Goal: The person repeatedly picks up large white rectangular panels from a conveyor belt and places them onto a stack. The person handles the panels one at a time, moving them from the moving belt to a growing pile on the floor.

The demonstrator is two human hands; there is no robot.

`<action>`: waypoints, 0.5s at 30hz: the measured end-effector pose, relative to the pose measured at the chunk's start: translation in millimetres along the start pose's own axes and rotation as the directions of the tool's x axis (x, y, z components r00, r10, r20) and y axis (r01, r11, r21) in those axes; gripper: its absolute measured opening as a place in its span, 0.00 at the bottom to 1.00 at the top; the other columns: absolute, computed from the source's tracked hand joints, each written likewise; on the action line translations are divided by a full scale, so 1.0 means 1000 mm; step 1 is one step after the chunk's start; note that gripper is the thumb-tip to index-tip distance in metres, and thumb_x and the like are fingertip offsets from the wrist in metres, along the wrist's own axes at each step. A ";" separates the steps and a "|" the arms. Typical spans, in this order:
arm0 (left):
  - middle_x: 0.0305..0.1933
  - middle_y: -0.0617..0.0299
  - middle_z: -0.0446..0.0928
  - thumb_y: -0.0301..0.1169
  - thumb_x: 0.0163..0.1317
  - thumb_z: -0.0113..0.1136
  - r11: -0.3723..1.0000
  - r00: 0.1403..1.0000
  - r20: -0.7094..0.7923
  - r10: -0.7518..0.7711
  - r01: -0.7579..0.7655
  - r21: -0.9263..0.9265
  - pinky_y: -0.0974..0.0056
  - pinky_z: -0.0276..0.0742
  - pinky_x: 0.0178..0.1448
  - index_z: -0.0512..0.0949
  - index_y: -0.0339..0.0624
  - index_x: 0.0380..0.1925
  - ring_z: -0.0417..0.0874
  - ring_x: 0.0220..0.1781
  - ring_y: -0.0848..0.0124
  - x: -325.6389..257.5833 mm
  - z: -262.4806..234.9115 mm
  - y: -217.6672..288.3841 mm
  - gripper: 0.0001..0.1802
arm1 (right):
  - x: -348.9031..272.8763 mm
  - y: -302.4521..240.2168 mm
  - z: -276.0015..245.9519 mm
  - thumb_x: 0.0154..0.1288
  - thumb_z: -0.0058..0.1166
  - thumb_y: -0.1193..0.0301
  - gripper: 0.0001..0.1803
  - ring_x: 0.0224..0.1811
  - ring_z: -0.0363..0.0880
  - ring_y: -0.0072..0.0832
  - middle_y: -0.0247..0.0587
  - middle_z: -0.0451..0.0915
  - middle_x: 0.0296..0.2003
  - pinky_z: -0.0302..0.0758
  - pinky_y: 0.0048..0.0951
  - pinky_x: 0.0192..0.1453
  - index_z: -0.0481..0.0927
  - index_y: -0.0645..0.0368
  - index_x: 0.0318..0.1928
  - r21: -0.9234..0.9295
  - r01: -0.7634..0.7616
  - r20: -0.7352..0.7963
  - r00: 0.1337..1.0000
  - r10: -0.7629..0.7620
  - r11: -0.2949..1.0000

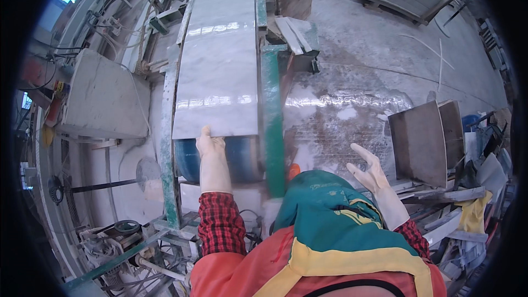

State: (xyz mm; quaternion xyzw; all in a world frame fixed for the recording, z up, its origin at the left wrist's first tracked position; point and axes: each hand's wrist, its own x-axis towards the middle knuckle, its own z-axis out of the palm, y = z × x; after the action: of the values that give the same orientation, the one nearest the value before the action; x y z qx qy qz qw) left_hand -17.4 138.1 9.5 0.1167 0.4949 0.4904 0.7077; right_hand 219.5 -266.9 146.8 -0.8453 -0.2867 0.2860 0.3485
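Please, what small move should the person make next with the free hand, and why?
Probably bring the right hand over to the near edge of the slab. Only the left hand grips that edge, near its middle, while the right hand hangs open in the air beside the green rail. Two hands would likely steady the slab better.

— What carries the slab?
— A green metal frame (272, 132) with a blue roller (242, 159) beneath; the long pale marble slab (220, 60) lies flat on it.
— And the floor?
— The wet concrete floor (357, 77) bears stacked stone pieces (421, 143).
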 end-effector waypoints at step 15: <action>0.36 0.52 0.79 0.50 0.71 0.48 0.426 0.947 -0.123 -0.295 0.246 0.870 0.69 0.78 0.21 0.71 0.29 0.46 0.78 0.23 0.70 -0.017 0.014 0.048 0.28 | -0.006 0.028 0.010 0.55 0.62 0.68 0.31 0.67 0.69 0.40 0.53 0.74 0.61 0.62 0.35 0.71 0.74 0.62 0.61 0.140 -0.058 -0.016 0.998 0.061 0.988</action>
State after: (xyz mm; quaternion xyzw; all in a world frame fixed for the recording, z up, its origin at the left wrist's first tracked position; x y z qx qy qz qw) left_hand -34.3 152.6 57.3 0.3927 0.6700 0.0448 0.6284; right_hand 216.1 -283.5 121.7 -0.8299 -0.2370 0.3070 0.4011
